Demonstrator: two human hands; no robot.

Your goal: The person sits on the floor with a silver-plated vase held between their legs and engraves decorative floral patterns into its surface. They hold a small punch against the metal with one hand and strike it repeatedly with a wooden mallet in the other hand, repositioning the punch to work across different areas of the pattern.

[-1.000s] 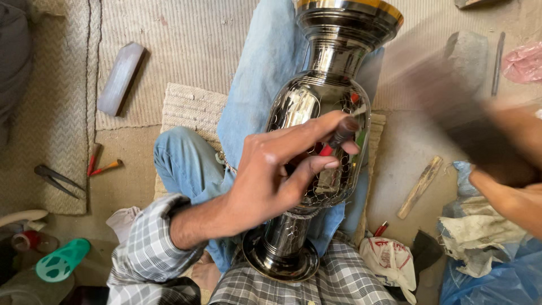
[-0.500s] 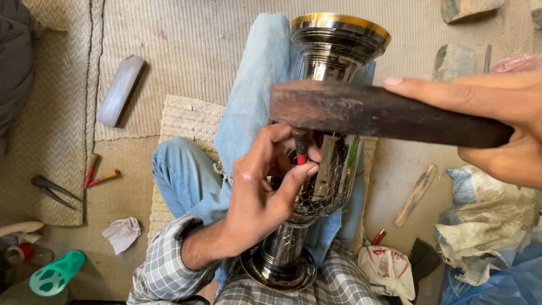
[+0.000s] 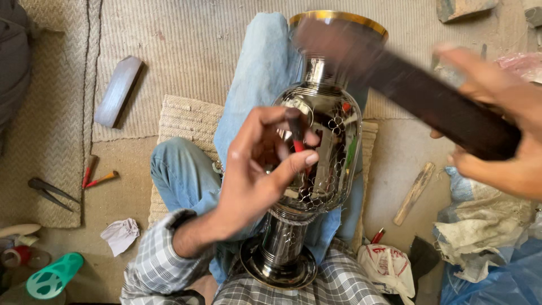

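I note, far left: metal shears (image 3: 52, 191) on woven mat (image 3: 186, 45). Centre: left hand (image 3: 257, 169) pinches red-handled punch (image 3: 297, 137), tip against polished metal vase (image 3: 316, 164) lying across lap. Upper right: right hand (image 3: 502, 130) clenched round dark wooden mallet (image 3: 429, 96), blurred, above vase.
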